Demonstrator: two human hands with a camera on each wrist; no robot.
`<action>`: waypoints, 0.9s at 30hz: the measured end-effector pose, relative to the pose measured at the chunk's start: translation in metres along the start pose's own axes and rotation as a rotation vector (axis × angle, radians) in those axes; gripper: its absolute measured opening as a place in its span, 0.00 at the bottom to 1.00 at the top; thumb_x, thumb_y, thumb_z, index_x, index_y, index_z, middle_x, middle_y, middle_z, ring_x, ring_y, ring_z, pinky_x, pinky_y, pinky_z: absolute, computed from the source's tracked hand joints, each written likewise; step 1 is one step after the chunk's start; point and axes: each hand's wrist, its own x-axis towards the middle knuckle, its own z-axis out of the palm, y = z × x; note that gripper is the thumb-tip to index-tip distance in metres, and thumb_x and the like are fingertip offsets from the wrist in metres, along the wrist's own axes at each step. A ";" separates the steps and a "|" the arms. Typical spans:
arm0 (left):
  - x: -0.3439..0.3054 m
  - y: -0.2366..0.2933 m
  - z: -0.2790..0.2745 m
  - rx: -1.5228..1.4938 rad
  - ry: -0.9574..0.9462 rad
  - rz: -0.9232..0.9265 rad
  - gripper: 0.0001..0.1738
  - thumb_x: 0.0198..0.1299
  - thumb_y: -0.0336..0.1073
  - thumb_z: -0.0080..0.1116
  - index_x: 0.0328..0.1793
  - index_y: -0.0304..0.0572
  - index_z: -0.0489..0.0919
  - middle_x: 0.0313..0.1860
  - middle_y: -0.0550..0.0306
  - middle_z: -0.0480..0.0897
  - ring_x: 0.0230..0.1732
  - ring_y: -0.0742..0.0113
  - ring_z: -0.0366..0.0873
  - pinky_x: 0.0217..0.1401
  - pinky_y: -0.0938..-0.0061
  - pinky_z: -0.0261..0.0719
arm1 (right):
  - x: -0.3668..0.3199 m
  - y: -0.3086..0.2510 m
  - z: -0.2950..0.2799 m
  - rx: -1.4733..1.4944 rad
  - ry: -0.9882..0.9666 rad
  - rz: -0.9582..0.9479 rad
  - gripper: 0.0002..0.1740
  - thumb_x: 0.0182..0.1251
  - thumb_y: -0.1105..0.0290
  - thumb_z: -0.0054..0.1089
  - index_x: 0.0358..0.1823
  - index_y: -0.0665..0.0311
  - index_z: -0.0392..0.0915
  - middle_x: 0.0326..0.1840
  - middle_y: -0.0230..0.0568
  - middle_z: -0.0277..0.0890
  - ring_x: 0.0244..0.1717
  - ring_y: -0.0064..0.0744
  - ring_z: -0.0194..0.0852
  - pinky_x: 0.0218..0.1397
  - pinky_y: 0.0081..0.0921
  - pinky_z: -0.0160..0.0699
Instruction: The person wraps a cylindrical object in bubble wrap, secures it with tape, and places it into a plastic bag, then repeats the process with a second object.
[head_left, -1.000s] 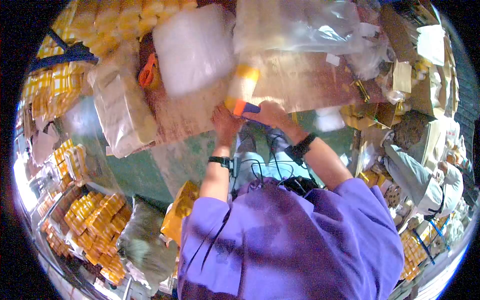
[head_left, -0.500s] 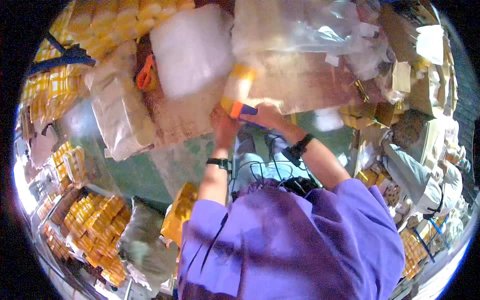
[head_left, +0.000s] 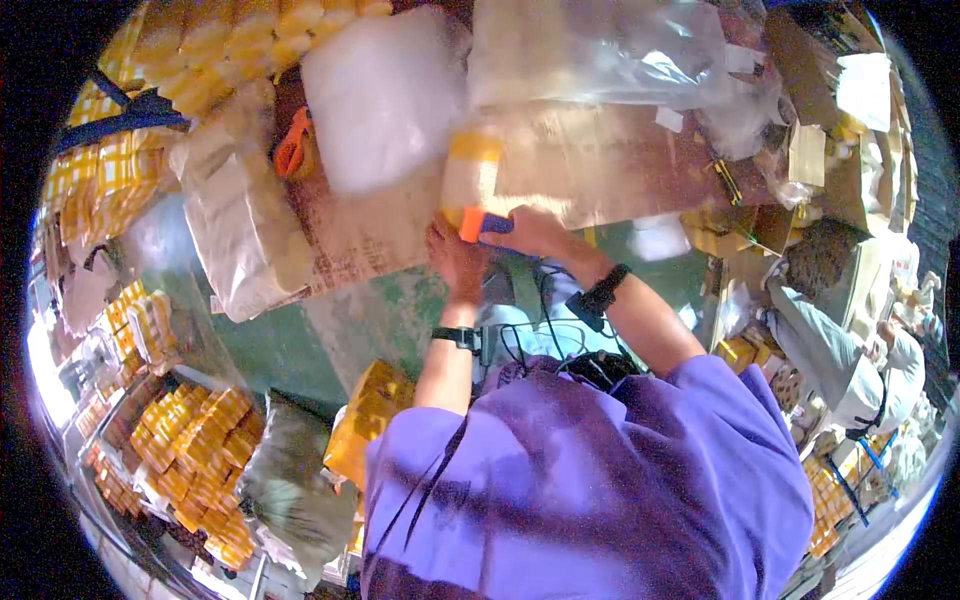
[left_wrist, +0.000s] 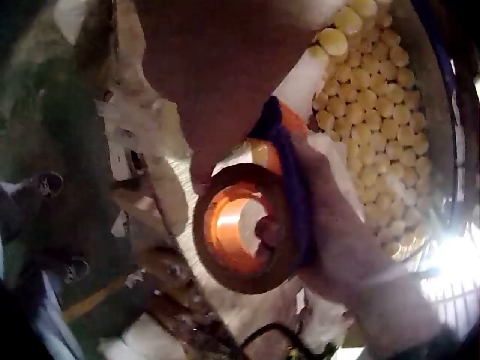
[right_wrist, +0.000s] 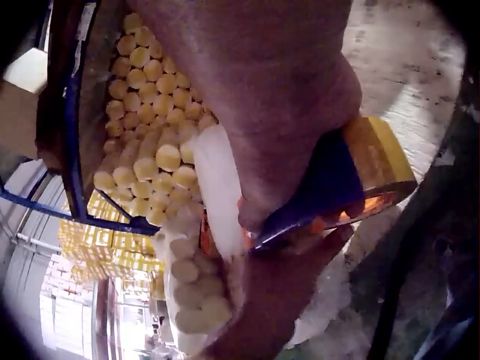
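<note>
In the head view my right hand (head_left: 540,232) grips the blue handle of a tape dispenser (head_left: 494,224) with an orange part at its left. A wide roll of shiny yellowish tape (head_left: 470,178) points away from me on it. The left wrist view shows the roll (left_wrist: 208,255) from its side, with a brown ring and orange hub. My left hand (head_left: 458,262) is at the dispenser's left end, one fingertip at the roll's edge. In the right wrist view its fingers lie under the dispenser (right_wrist: 322,184); I cannot tell whether they pinch the tape.
Beyond the hands lies brown cardboard (head_left: 600,150) with a white wrapped pack (head_left: 385,105) and clear plastic sheeting (head_left: 600,50). Orange-handled scissors (head_left: 293,145) lie left of the pack. Yellow-capped goods (left_wrist: 375,112) are stacked nearby. Another person (head_left: 850,365) is at the right.
The dispenser's roll has swung left and now points more straight away from me. My left forearm has shifted right. The right hand keeps its grip.
</note>
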 end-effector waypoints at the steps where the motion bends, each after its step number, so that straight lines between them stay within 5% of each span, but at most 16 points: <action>1: 0.001 -0.005 0.001 -0.025 -0.030 -0.002 0.58 0.37 0.54 0.80 0.74 0.36 0.65 0.66 0.32 0.73 0.67 0.32 0.71 0.69 0.46 0.72 | -0.003 0.002 0.001 0.005 -0.015 -0.002 0.54 0.49 0.18 0.59 0.34 0.74 0.85 0.37 0.64 0.85 0.40 0.60 0.87 0.44 0.50 0.84; 4: 0.020 -0.015 -0.006 -0.039 -0.209 -0.035 0.60 0.35 0.55 0.82 0.74 0.36 0.65 0.65 0.33 0.74 0.67 0.33 0.71 0.68 0.46 0.73 | -0.007 0.010 -0.001 -0.015 0.015 -0.033 0.54 0.49 0.18 0.59 0.34 0.74 0.85 0.37 0.64 0.85 0.40 0.59 0.87 0.45 0.50 0.84; 7: 0.049 -0.002 -0.056 -0.212 -0.768 -0.083 0.65 0.33 0.57 0.83 0.76 0.36 0.62 0.67 0.33 0.73 0.70 0.34 0.69 0.71 0.44 0.69 | -0.011 0.008 -0.006 -0.029 0.001 -0.021 0.54 0.49 0.17 0.58 0.36 0.74 0.85 0.37 0.63 0.85 0.41 0.59 0.87 0.46 0.50 0.84; 10: 0.025 -0.016 -0.046 -0.050 -0.504 0.152 0.67 0.32 0.57 0.84 0.77 0.34 0.61 0.71 0.32 0.70 0.74 0.34 0.66 0.75 0.43 0.64 | 0.000 0.003 0.002 -0.103 -0.048 -0.045 0.54 0.50 0.18 0.58 0.37 0.73 0.86 0.37 0.62 0.85 0.41 0.58 0.87 0.46 0.49 0.84; 14: -0.026 0.011 -0.027 0.121 -0.093 -0.043 0.65 0.34 0.58 0.83 0.76 0.36 0.62 0.70 0.35 0.71 0.73 0.35 0.66 0.76 0.44 0.63 | 0.002 0.004 0.007 -0.058 -0.061 -0.066 0.56 0.48 0.15 0.57 0.37 0.74 0.86 0.36 0.63 0.85 0.40 0.61 0.88 0.45 0.51 0.86; 20: -0.011 -0.022 -0.011 0.113 -0.110 -0.054 0.66 0.30 0.62 0.84 0.73 0.35 0.65 0.68 0.35 0.72 0.70 0.35 0.68 0.71 0.43 0.70 | 0.003 0.005 0.013 -0.064 -0.066 -0.047 0.51 0.49 0.18 0.60 0.40 0.69 0.87 0.39 0.61 0.86 0.42 0.57 0.88 0.47 0.48 0.85; 23: 0.012 -0.084 0.004 -0.168 -0.311 -0.022 0.63 0.33 0.61 0.83 0.73 0.35 0.65 0.67 0.34 0.72 0.69 0.33 0.69 0.70 0.43 0.70 | 0.007 0.007 0.018 -0.083 -0.058 -0.096 0.53 0.48 0.17 0.59 0.38 0.70 0.87 0.37 0.61 0.86 0.41 0.58 0.87 0.47 0.50 0.85; 27: 0.030 -0.068 -0.037 -0.066 -0.292 0.037 0.64 0.36 0.60 0.82 0.75 0.35 0.62 0.68 0.35 0.71 0.69 0.33 0.68 0.71 0.44 0.70 | 0.010 -0.008 0.022 -0.073 -0.041 -0.122 0.57 0.47 0.14 0.57 0.38 0.74 0.85 0.38 0.62 0.85 0.42 0.60 0.87 0.48 0.53 0.86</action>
